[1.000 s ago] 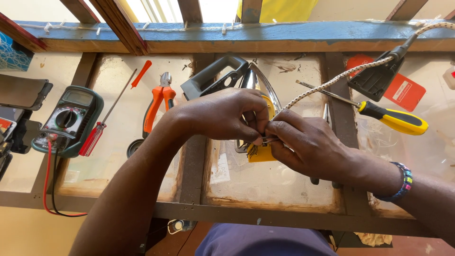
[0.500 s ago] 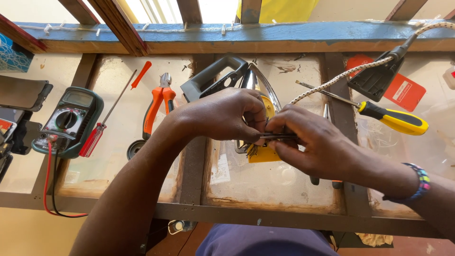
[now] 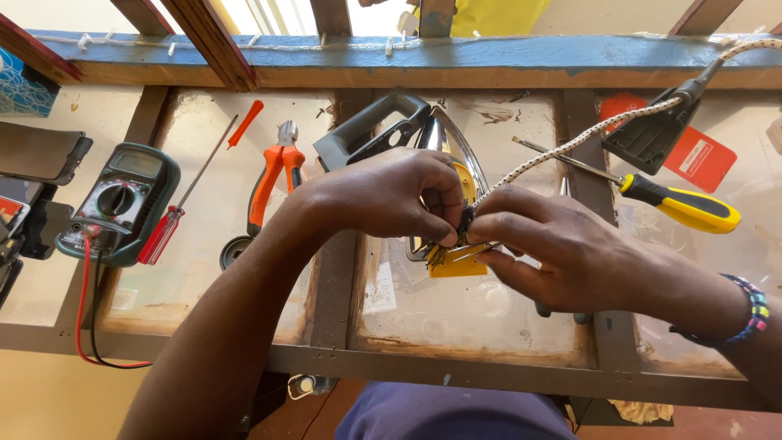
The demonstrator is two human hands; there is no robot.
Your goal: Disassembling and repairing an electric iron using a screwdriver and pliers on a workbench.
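Observation:
A clothes iron (image 3: 436,143) with a shiny metal soleplate and grey handle lies on its side on the workbench. A braided white-and-black cord (image 3: 570,143) runs from the upper right down to its rear end. My left hand (image 3: 383,195) pinches the cord's frayed wire ends against the iron's back. My right hand (image 3: 554,244) meets it from the right, fingers closed on the same wire ends above a yellow part (image 3: 458,265) of the iron.
A green multimeter (image 3: 118,202) with red and black leads sits at left. Near it lie a red screwdriver (image 3: 175,216), orange pliers (image 3: 273,175) and a black round cap (image 3: 235,251). A yellow-handled screwdriver (image 3: 676,204) and a black plug cover (image 3: 652,134) lie at right.
My right hand has slid slightly right and turned at the wrist while both hands keep working the wire ends. The iron and the tools have not moved.

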